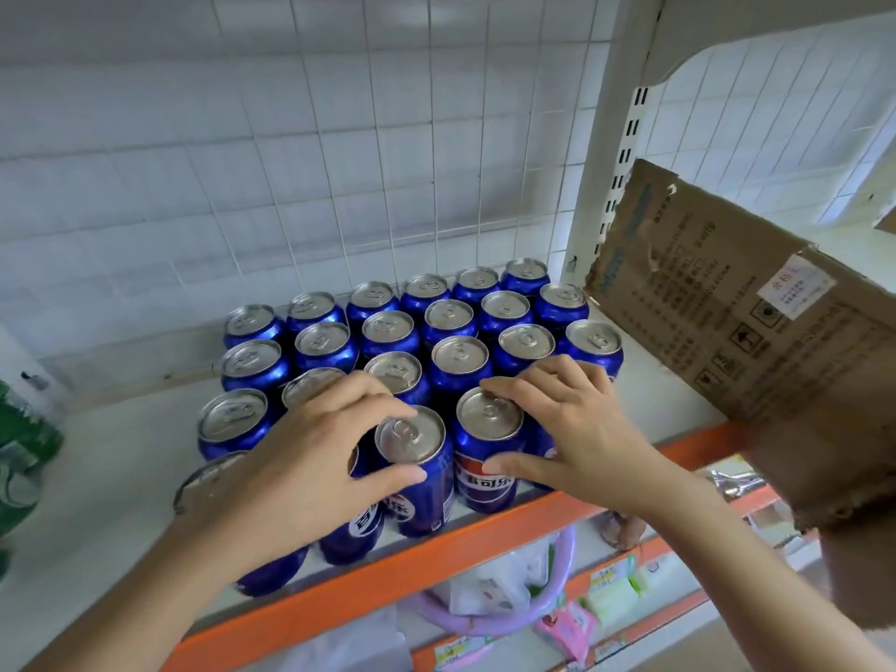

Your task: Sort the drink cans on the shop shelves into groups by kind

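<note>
- The left hand (310,458) in the lower middle of the frame curls round a blue Pepsi can (418,470) at the front of the shelf: the thumb lies across the can's side below the rim and the fingers reach over the far edge of its silver top.
- The right hand (572,429), just to the right of centre, has its fingers spread and only lightly bent; the fingertips rest on the far rim of a second blue Pepsi can (487,451) and on cans beside it, while the thumb lies against that can's side by the red and white logo.
- The two handled cans stand upright, side by side and touching, at the front edge.
- Behind them, in the middle of the frame, stands the block of blue cans (436,327), all upright in tight rows, silver tops up.
- They sit on a white shelf (111,477) with an orange front rail (436,550).
- A torn cardboard box (756,303) hangs at the right of the frame, beside the cans.
- Green packaging (22,448) shows at the left edge.
- A white wire grid (300,162) backs the shelf in the upper half.
- Lower shelves at the bottom right hold small pastel packets (613,596).
</note>
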The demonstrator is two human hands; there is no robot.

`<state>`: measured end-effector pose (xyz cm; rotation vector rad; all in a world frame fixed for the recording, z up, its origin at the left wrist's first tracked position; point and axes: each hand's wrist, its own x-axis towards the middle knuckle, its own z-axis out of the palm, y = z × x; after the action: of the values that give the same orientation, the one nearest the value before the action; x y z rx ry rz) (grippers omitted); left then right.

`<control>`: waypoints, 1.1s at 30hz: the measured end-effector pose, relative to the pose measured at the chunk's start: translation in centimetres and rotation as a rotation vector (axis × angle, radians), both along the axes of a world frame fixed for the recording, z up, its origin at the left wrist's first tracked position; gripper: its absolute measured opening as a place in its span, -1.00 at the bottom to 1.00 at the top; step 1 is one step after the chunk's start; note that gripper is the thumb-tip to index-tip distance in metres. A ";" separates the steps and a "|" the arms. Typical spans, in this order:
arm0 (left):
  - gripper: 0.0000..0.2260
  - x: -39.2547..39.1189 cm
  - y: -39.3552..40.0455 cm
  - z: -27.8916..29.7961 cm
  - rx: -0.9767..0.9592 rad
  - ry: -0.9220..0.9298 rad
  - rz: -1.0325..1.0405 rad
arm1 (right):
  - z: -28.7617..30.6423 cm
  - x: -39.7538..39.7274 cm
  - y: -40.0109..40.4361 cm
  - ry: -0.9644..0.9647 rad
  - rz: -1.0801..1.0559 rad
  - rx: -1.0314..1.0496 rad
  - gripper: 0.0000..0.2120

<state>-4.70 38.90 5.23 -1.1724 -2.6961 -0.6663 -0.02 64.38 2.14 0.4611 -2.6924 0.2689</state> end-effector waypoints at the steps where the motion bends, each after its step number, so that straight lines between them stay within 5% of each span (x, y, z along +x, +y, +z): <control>1: -0.50 0.2 -0.1 -0.3 0.011 -0.001 0.002 | -0.1 -0.1 -0.2 0.012 -0.016 -0.002 -0.30; 6: -0.66 1.8 0.7 -0.6 0.051 0.036 0.056 | -0.2 -0.1 -0.4 0.009 -0.050 -0.016 -0.28; 11: -0.59 3.1 0.5 -0.5 -0.068 0.111 0.203 | 0.4 0.1 0.3 -0.073 -0.004 0.007 -0.24; 15: -0.48 4.4 -0.2 -1.2 -0.170 0.284 0.412 | 0.4 0.6 1.9 0.002 0.044 -0.066 -0.38; 20: -0.62 5.6 0.6 -2.2 -0.128 0.368 0.563 | 0.5 1.8 2.9 0.100 -0.004 0.013 -0.61; 27: -0.66 6.7 1.8 -3.9 -0.109 0.515 0.652 | -0.7 2.2 3.1 0.124 0.019 0.108 -0.46; 33: -0.35 9.9 1.8 -3.7 -0.227 0.284 0.639 | -0.2 3.6 3.2 0.102 0.000 0.203 -0.41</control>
<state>5.19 40.72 1.50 -0.3369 -2.6979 -0.0913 3.56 67.53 1.90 0.5187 -2.6309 -0.0287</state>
